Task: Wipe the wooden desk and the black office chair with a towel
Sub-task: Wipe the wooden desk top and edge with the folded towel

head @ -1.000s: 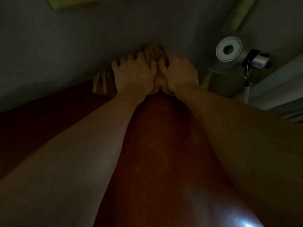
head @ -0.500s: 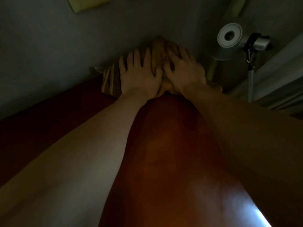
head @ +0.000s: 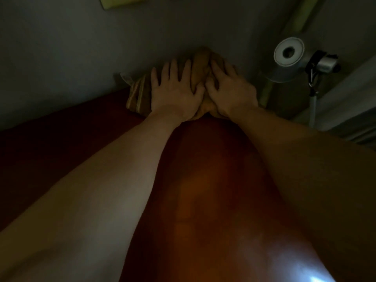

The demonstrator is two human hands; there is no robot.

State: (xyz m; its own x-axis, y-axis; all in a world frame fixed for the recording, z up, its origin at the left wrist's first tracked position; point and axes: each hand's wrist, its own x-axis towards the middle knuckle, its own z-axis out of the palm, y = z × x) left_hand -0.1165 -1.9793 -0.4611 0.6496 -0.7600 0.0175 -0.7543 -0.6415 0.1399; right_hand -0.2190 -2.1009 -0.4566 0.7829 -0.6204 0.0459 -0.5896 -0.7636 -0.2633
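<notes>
Palms flat, left hand [head: 177,95] and right hand [head: 232,92] press the bunched tan striped towel [head: 200,60] beneath them, best dragged evenly over the reddish wooden desk [head: 203,180].

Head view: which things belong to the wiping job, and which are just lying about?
Job: towel, wooden desk, left hand and right hand, both pressing on the towel.
Lying about: round grey fixture to the right, yellow sheet on the wall.
</notes>
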